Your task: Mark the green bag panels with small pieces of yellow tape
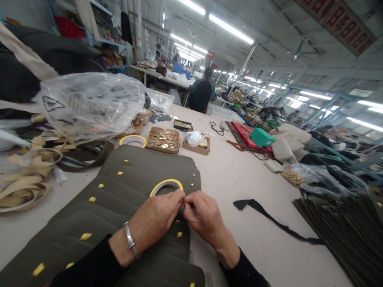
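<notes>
the left hand (160,211) and the right hand (206,217) meet at the edge of the yellow tape roll (168,184), and the fingers of both are pinched together there; what small piece is between them, i cannot tell. the roll is above the dark green fabric panel (128,199), its open ring showing an arch toward the far side. the panel lies on the surface (227,171), its long axis running from near left to far right.

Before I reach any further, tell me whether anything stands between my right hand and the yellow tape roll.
Your left hand does: its fingertips meet those of your right hand at the near right edge of the yellow tape roll. Nothing else visible.
</notes>
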`<state>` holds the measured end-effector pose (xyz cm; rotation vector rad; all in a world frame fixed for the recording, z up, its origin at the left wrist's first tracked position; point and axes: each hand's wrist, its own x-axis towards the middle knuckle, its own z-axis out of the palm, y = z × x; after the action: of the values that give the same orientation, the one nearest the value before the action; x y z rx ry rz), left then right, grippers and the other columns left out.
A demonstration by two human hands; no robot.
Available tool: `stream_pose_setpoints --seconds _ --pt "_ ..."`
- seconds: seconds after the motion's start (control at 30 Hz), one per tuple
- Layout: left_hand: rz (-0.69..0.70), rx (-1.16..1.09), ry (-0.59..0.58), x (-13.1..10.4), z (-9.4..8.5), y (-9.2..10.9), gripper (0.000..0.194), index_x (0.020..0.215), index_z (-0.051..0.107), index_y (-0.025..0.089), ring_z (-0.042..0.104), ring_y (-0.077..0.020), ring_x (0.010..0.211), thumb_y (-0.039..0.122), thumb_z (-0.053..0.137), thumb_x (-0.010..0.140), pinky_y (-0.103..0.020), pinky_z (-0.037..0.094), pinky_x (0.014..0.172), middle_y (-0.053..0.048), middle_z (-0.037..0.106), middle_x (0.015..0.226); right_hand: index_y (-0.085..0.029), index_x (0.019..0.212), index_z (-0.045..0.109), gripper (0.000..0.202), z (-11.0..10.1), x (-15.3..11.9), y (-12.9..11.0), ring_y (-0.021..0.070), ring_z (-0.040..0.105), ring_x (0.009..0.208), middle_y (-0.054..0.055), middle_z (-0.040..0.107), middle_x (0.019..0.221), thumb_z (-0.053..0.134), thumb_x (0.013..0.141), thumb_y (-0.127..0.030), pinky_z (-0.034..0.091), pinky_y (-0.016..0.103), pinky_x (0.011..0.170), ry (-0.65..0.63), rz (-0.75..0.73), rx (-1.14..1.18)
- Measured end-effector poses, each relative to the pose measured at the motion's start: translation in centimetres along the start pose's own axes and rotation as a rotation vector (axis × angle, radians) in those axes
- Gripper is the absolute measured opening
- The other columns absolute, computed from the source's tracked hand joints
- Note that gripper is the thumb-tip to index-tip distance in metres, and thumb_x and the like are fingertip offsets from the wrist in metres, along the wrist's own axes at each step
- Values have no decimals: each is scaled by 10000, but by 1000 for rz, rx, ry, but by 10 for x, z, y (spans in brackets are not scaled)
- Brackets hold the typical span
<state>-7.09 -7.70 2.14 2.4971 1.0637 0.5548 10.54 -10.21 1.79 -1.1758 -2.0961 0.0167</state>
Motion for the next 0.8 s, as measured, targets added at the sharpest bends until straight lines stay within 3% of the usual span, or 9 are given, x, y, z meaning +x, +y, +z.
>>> stream_pose_setpoints --seconds 0.1,0.2,0.27,0.37,0.43,0.6,0.8 --pt "-5 34 56 3 1 1 181 867 496 198 621 -169 687 160 338 946 -277 450 605 -20 633 774 -172 748 626 147 1 1 -8 139 565 599 33 625 660 499 801 -120 447 252 586 50 173 80" --pt "49 73 156 4 4 3 194 816 496 191 603 -164 636 126 351 928 -278 434 574 -12 608 721 -173 697 630 114 3 4 -13 117 570 525 5 636 615 538 764 -166 447 220 515 40 530 347" --pt "103 79 231 3 6 5 196 808 493 190 590 -154 609 111 354 921 -273 423 557 -1 592 696 -163 690 625 105 6 6 -8 114 572 471 -11 624 566 568 755 -222 443 207 462 30 736 539" --pt "124 89 305 2 8 6 178 828 490 190 583 -143 606 126 362 933 -266 419 559 11 589 691 -146 703 627 174 8 6 14 114 570 423 -28 591 509 639 721 -318 446 206 429 74 908 680" --pt "80 169 246 2 10 5 161 841 500 191 585 -152 634 132 384 936 -268 427 573 4 602 708 -133 719 641 252 7 6 32 109 569 421 -25 595 517 687 691 -380 451 205 429 79 960 717" --pt "-1 356 -91 8 15 2 136 888 539 189 589 -203 794 77 462 883 -284 474 638 -42 649 841 -114 779 683 331 7 9 63 87 558 459 -5 618 575 713 678 -428 463 201 469 -12 940 706" --pt "-34 342 -148 10 18 2 178 929 537 191 586 -248 846 68 414 891 -363 522 687 -59 647 884 -137 781 676 240 18 14 66 101 535 462 -13 594 563 608 761 -365 445 215 465 -125 840 468"
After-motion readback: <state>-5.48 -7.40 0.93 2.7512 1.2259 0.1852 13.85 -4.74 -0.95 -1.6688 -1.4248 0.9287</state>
